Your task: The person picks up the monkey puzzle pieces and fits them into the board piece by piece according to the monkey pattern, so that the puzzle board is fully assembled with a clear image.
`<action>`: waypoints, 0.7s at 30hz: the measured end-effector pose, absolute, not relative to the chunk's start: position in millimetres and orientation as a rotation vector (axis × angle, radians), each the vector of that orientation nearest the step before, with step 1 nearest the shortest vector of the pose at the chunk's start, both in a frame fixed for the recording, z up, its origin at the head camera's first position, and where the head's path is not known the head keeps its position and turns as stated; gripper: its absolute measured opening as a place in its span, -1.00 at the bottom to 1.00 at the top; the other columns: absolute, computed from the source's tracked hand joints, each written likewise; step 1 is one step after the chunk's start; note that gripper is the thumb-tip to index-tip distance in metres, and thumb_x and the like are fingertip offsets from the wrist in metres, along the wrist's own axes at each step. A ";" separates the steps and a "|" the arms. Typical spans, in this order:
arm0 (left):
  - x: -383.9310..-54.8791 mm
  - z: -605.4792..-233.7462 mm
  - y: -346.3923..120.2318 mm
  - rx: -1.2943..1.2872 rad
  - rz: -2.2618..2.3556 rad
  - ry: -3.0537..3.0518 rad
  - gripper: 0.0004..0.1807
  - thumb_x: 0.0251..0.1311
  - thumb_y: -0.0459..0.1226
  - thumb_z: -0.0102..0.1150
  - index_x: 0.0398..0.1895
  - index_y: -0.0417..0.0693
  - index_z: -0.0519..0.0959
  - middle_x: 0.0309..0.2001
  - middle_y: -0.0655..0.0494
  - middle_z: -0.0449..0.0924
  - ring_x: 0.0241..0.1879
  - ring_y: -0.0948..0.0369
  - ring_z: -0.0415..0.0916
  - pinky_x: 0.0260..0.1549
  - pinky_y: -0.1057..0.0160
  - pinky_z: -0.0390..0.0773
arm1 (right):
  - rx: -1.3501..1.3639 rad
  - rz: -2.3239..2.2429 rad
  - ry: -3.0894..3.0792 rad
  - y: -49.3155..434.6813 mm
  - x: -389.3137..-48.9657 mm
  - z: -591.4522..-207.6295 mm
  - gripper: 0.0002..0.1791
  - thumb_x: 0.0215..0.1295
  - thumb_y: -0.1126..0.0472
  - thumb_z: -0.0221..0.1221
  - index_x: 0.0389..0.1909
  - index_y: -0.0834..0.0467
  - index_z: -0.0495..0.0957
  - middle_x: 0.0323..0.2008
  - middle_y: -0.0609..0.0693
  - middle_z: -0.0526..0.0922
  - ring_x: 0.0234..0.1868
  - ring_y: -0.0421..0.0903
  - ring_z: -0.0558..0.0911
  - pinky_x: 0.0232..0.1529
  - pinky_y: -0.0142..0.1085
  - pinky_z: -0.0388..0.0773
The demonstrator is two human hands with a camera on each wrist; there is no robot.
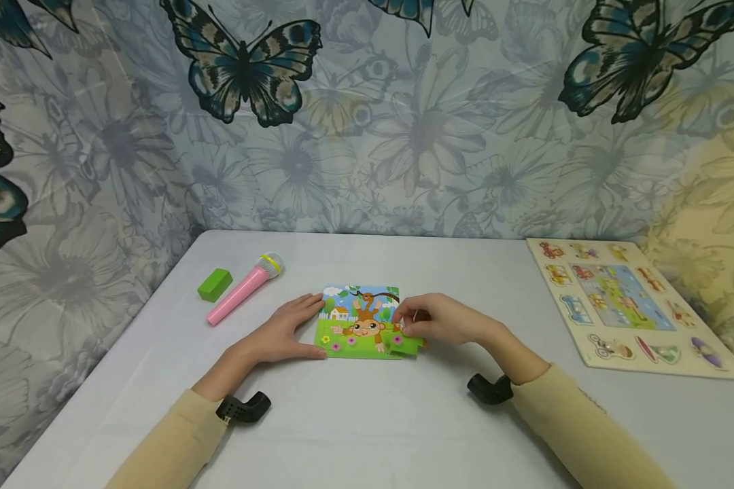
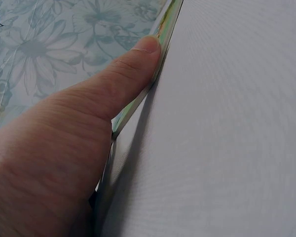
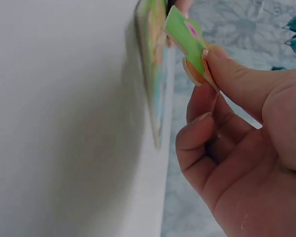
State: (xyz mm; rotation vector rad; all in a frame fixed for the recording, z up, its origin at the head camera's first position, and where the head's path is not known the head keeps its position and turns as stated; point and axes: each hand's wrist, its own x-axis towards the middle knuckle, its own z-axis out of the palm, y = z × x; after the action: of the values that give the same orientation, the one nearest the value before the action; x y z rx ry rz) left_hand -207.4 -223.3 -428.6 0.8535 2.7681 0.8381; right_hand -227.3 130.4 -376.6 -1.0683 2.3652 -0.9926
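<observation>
A monkey jigsaw puzzle (image 1: 351, 329) with a green and blue picture lies flat on the table. My left hand (image 1: 275, 334) rests at its left side, fingers extended. The left thumb (image 2: 133, 66) touches the near edge of the board in the left wrist view. Over the board's right end, my right hand (image 1: 449, 319) pinches a green puzzle piece (image 3: 185, 32) with a pink flower between thumb and index finger. In the right wrist view that piece is lifted off the board and tilted. The right fingers hide part of the board's right side.
On the white table (image 1: 367, 428), a pink toy microphone (image 1: 241, 292) and a green block (image 1: 215, 284) lie beyond my left hand. A wooden picture board (image 1: 612, 360) lies at the far right. Butterfly-patterned cloth (image 1: 404, 176) rises behind the table.
</observation>
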 end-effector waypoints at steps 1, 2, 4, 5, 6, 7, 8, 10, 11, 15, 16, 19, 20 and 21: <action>-207.3 -428.5 -223.8 0.849 0.837 2.771 0.12 0.06 0.17 0.46 0.56 -0.20 0.17 0.58 -0.03 0.03 0.56 -0.07 -0.15 0.43 -0.22 -0.07 | -1.077 -0.996 2.364 124.9 -229.1 -375.7 -0.85 0.43 0.29 0.22 -0.04 0.08 0.65 -0.37 -0.12 0.53 -0.42 -0.17 0.45 -0.37 -0.35 0.40; -207.4 -428.6 -224.1 0.844 0.839 2.772 0.12 0.06 0.17 0.45 0.56 -0.19 0.17 0.58 -0.03 0.03 0.56 -0.07 -0.15 0.43 -0.22 -0.07 | -1.085 -0.999 2.365 119.6 -230.9 -374.9 -0.84 0.43 0.29 0.22 -0.04 0.09 0.65 -0.36 -0.11 0.53 -0.42 -0.17 0.45 -0.37 -0.35 0.41; -207.6 -428.8 -224.7 0.838 0.837 2.775 0.13 0.05 0.18 0.45 0.56 -0.19 0.17 0.58 -0.02 0.03 0.56 -0.07 -0.16 0.43 -0.23 -0.06 | -1.103 -1.014 2.359 109.3 -234.2 -374.1 -0.84 0.44 0.29 0.21 -0.03 0.10 0.65 -0.35 -0.10 0.54 -0.41 -0.16 0.46 -0.36 -0.34 0.42; -207.7 -428.8 -225.0 0.837 0.838 2.775 0.13 0.05 0.19 0.44 0.56 -0.19 0.17 0.58 -0.02 0.03 0.56 -0.07 -0.15 0.43 -0.23 -0.06 | -1.108 -1.021 2.355 104.2 -235.6 -374.1 -0.83 0.44 0.29 0.22 -0.03 0.10 0.66 -0.35 -0.10 0.54 -0.39 -0.16 0.47 -0.34 -0.33 0.44; -207.7 -428.8 -225.1 0.835 0.839 2.774 0.13 0.06 0.19 0.44 0.56 -0.18 0.17 0.58 -0.02 0.03 0.56 -0.07 -0.16 0.43 -0.23 -0.07 | -1.115 -1.027 2.352 99.4 -236.9 -374.6 -0.84 0.44 0.29 0.22 -0.03 0.10 0.66 -0.34 -0.10 0.55 -0.37 -0.15 0.48 -0.32 -0.33 0.45; -207.7 -428.8 -225.3 0.834 0.841 2.772 0.12 0.06 0.18 0.45 0.56 -0.18 0.17 0.58 -0.02 0.03 0.56 -0.07 -0.16 0.43 -0.22 -0.07 | -1.123 -1.027 2.353 94.8 -238.2 -375.4 -0.85 0.44 0.29 0.22 -0.04 0.10 0.66 -0.33 -0.11 0.55 -0.36 -0.15 0.49 -0.30 -0.32 0.46; -207.7 -428.7 -225.4 0.836 0.843 2.769 0.12 0.06 0.17 0.45 0.56 -0.18 0.17 0.58 -0.02 0.02 0.56 -0.06 -0.16 0.43 -0.22 -0.07 | -1.126 -1.024 2.353 90.3 -239.3 -376.2 -0.85 0.44 0.28 0.23 -0.04 0.10 0.65 -0.33 -0.11 0.55 -0.35 -0.15 0.49 -0.28 -0.32 0.47; -207.7 -428.4 -225.6 0.842 0.848 2.767 0.11 0.06 0.16 0.46 0.56 -0.19 0.18 0.58 -0.02 0.03 0.56 -0.07 -0.16 0.44 -0.21 -0.08 | -1.134 -1.021 2.344 82.0 -241.4 -378.1 -0.86 0.43 0.27 0.23 -0.05 0.10 0.65 -0.31 -0.12 0.56 -0.33 -0.14 0.50 -0.25 -0.32 0.48; -207.8 -428.3 -225.6 0.847 0.849 2.767 0.11 0.06 0.15 0.46 0.56 -0.19 0.18 0.58 -0.02 0.03 0.56 -0.07 -0.16 0.44 -0.21 -0.08 | -1.140 -1.017 2.341 78.2 -242.2 -378.9 -0.86 0.43 0.27 0.23 -0.05 0.11 0.65 -0.31 -0.12 0.56 -0.33 -0.15 0.50 -0.24 -0.32 0.48; -207.7 -428.3 -225.1 0.867 0.856 2.770 0.10 0.06 0.14 0.46 0.55 -0.21 0.18 0.58 -0.04 0.04 0.55 -0.10 -0.14 0.43 -0.22 -0.06 | -1.158 -0.996 2.331 65.8 -245.5 -382.2 -0.88 0.44 0.28 0.23 -0.07 0.11 0.65 -0.35 -0.12 0.54 -0.34 -0.16 0.48 -0.26 -0.33 0.46; -207.6 -428.4 -225.0 0.868 0.857 2.770 0.10 0.06 0.14 0.46 0.55 -0.21 0.19 0.58 -0.04 0.04 0.55 -0.10 -0.14 0.43 -0.22 -0.06 | -1.157 -0.990 2.332 63.6 -246.0 -382.7 -0.88 0.43 0.29 0.23 -0.08 0.11 0.65 -0.36 -0.12 0.54 -0.34 -0.17 0.48 -0.27 -0.34 0.45; -207.0 -428.9 -225.0 0.860 0.858 2.767 0.10 0.06 0.14 0.47 0.56 -0.20 0.18 0.58 -0.02 0.03 0.56 -0.09 -0.15 0.43 -0.21 -0.07 | -1.155 -0.971 2.333 58.0 -246.6 -384.8 -0.90 0.43 0.30 0.23 -0.10 0.12 0.65 -0.39 -0.12 0.53 -0.37 -0.18 0.47 -0.30 -0.35 0.44; -206.7 -429.1 -225.2 0.860 0.858 2.768 0.10 0.06 0.14 0.47 0.56 -0.20 0.19 0.58 -0.02 0.03 0.55 -0.09 -0.15 0.43 -0.21 -0.07 | -1.158 -0.959 2.334 56.5 -246.6 -385.6 -0.90 0.43 0.31 0.23 -0.10 0.12 0.64 -0.39 -0.12 0.53 -0.38 -0.19 0.47 -0.31 -0.35 0.44; -206.5 -429.3 -225.5 0.852 0.860 2.767 0.10 0.06 0.14 0.47 0.56 -0.19 0.19 0.58 -0.01 0.03 0.56 -0.08 -0.15 0.44 -0.21 -0.07 | -1.158 -0.950 2.334 55.0 -246.4 -386.4 -0.90 0.43 0.31 0.23 -0.10 0.14 0.64 -0.39 -0.12 0.53 -0.39 -0.20 0.47 -0.31 -0.35 0.45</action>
State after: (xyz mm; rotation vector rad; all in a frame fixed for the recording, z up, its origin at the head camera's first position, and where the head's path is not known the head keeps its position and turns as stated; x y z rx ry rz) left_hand -206.5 -225.5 -429.3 0.8518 2.7671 0.8600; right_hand -246.4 55.0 -386.4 -1.1583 2.3343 -0.9502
